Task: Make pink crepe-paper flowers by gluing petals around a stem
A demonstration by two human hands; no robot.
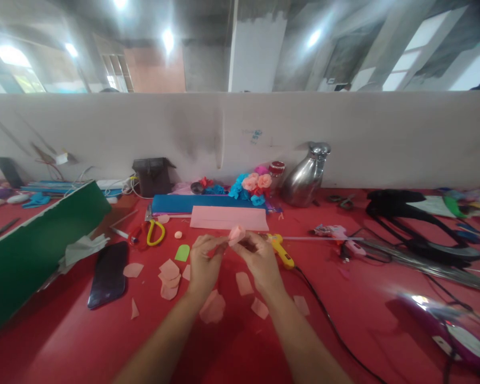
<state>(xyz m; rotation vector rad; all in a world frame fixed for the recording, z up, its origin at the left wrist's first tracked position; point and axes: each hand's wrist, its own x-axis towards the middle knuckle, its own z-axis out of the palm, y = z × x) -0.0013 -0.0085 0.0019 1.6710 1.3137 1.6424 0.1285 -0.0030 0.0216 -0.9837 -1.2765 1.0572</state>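
A small pink paper flower (237, 234) is held up above the table, its petals wrapped round into a bud. My right hand (262, 262) pinches it near the base with thumb and fingers. From the other side my left hand (205, 262) is closed, thumb against fingers, with its tips at the flower's left edge. Loose pink paper petals (169, 273) lie in a pile left of my hands, and more petals (245, 284) are scattered beneath them. A green petal template (182, 253) rests close to my left hand. Behind the flower lies a folded pink paper strip (229, 217).
A yellow glue gun (282, 252) lies just right of my right hand, its cord running forward. Yellow-handled scissors (156, 233), a phone (109, 274) and a green board (44, 253) are on the left. A steel jug (307, 176) and finished paper flowers (251, 184) stand at the back.
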